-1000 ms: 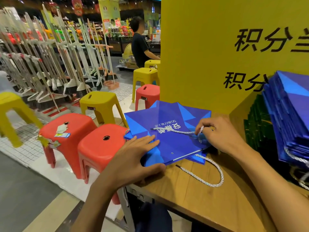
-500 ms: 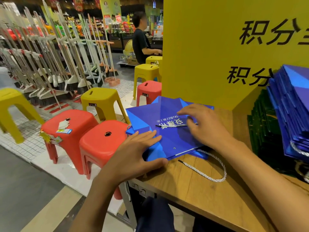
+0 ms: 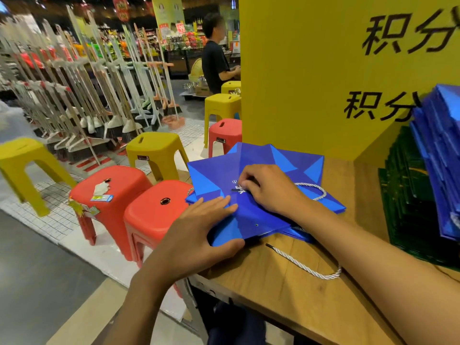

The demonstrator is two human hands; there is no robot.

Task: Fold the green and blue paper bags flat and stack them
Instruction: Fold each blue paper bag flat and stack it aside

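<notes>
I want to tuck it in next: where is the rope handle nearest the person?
The rope handle loops on the wooden table in the head view, just in front of the blue bag, beside the right forearm.

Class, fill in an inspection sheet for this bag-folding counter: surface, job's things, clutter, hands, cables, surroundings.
Surface: wooden counter, bare wood at the front.
Job's things: blue bag lies flat on other blue bags, overhanging the counter's left edge; blue stack and green stack stand at right.
Clutter: white rope handle trails across the wood.
Hands: left hand presses flat on the bag; right hand, fingers curled, seems to pinch a rope end.
Cables: nothing seen.
Surroundings: yellow sign board, red stools, yellow stools, broom rack, a person beyond.
</notes>
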